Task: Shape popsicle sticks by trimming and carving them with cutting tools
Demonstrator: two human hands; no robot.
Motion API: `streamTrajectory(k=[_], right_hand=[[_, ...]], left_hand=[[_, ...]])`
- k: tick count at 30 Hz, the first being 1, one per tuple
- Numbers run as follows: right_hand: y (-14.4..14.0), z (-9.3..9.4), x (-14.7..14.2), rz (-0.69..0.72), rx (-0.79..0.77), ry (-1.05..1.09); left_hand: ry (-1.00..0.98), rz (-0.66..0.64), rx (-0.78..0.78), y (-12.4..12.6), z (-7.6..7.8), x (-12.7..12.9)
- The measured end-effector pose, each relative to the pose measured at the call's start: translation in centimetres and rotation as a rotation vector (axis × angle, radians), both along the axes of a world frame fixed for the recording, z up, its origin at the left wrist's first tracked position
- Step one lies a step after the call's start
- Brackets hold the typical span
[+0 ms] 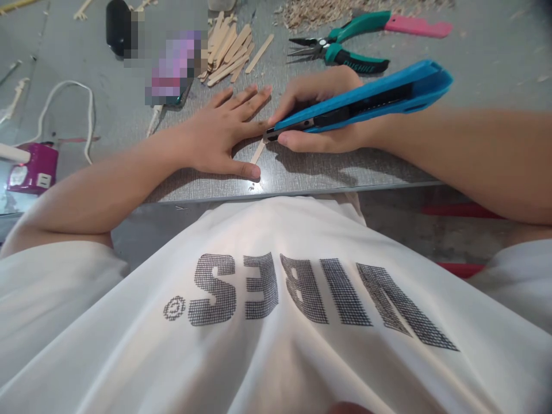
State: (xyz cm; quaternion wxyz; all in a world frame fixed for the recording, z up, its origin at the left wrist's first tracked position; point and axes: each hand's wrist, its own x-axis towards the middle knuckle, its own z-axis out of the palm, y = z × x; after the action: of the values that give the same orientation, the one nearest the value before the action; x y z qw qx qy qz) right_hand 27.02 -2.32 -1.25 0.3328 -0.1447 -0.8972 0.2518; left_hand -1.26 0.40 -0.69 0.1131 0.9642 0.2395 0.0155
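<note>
Your right hand (pixel 321 112) is wrapping its fingers around a blue utility knife (pixel 366 100), clamped firmly on the handle, with the knife's body running out toward 3 o'clock and its tip pointing toward 9 o'clock. The tip is meeting the upper end of a thin wooden stick (pixel 259 152) lying on the grey table (pixel 474 69); whether the blade is actually biting into the wood is too small to tell.

Your left hand (pixel 224 132) is lying flat, palm down, fingers spread apart and holding nothing. It is pressing on the table just at 9 o'clock of the stick, with the thumb reaching toward the stick's lower end and the fingertips almost touching your right hand's knuckles.

At 12 o'clock from your hands, a loose pile of wooden sticks (pixel 226 49) is lying well apart from the one under the knife. At 1 o'clock, green-handled pliers (pixel 340 49) are resting with their jaws pointing toward 9 o'clock, and a pink handle (pixel 418 26) is lying just beyond them. Wood shavings (pixel 319 11) are scattering along the far edge at 12 o'clock.

Out at 9 o'clock, a magenta device (pixel 32 169) is sitting with a white cord (pixel 88 109) looping beside it. A black object (pixel 117 26) is lying at 11 o'clock.
</note>
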Motion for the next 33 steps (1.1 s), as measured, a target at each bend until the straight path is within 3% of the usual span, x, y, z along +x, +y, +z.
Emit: streamTrajectory(k=[7,15,23,33], right_hand=[[0.2,-0.4,-0.4,0.063,0.076,0.005],[0.0,-0.6,-0.6,0.022,0.043,0.033],[0.3,-0.4,-0.8,0.074,-0.001,0.022],[0.4,-0.3,-0.7,0.072,-0.012,-0.030]], left_hand=[[0.012,-0.019,-0.008,0.2,-0.2,0.0],[-0.018,-0.037,-0.004,0.0,0.1,-0.1],[0.019,-0.002,-0.057,-0.1,1.1,0.5],[0.019,-0.037,-0.038,0.7,0.6,0.4]])
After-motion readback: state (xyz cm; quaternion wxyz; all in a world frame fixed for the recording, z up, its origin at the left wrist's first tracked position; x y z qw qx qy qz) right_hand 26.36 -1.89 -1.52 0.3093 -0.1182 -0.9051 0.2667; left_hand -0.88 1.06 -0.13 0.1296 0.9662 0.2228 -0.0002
